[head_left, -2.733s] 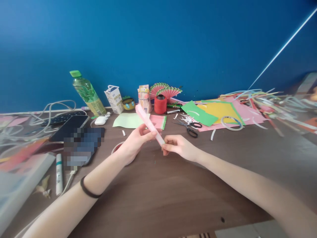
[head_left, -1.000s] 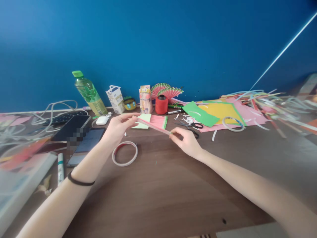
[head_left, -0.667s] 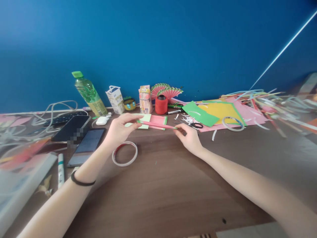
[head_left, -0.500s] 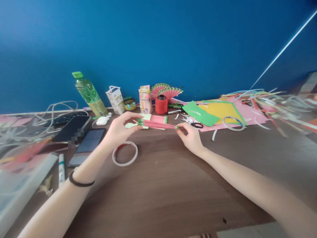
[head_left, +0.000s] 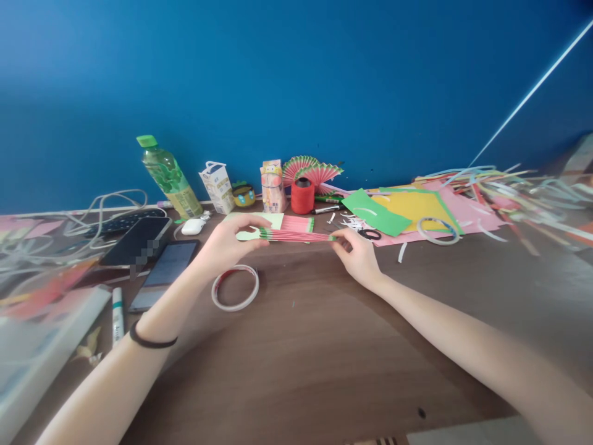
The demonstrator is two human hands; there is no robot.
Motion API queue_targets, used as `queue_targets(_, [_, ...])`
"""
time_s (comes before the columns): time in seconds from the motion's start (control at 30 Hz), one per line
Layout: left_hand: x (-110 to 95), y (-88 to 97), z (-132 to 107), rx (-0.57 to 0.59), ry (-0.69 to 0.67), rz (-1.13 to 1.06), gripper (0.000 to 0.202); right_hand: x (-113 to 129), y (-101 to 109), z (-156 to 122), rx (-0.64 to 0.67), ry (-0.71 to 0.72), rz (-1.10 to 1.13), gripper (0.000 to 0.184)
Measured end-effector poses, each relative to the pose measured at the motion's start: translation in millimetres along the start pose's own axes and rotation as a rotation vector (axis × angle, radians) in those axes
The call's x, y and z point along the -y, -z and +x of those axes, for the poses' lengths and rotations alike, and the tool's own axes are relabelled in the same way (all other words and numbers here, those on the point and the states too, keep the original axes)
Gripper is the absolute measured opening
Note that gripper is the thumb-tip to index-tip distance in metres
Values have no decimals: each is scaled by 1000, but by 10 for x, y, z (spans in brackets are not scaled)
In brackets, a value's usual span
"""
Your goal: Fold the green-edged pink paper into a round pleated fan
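An accordion-folded paper strip, pink with green ends, is held level above the table between both hands. My left hand has its thumb and fingers around the left end, where the pleats spread slightly. My right hand pinches the narrow right end between thumb and fingertips. Behind it lies another pink pleated paper with green edges, beside a pale green paper. A roll of tape lies on the table below my left hand.
Along the blue wall stand a green bottle, a small carton, a red thread spool and pink-green paper fans. Scissors, coloured sheets and another tape roll lie right. Phones and a marker lie left.
The pleats at the left end of the folded strip sit slightly closer together. Both hands stay almost in place; the whole view has shifted very slightly.
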State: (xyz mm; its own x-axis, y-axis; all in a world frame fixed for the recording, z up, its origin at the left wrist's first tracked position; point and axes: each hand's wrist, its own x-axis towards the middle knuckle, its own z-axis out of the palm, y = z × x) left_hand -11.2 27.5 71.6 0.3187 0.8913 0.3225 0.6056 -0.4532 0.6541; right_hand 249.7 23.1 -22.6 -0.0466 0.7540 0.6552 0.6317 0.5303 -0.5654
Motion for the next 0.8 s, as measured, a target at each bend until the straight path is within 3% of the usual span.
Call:
queue_targets(0.3, [-15,-50,-39,-92,-53,8,14,16,6,-4,-4,-38,7,7])
queue_targets(0.47, [-27,-103,-38,-158,120,-23,12,-15,-22,12,47,-66,34,7])
queue_targets(0.67, [-20,-401,-65,-241,417,-454,20,109,-29,14,-209,61,-118,39])
queue_targets(0.8, [15,-603,-130,-258,493,-644,25,258,-26,-43,-212,218,-148,50])
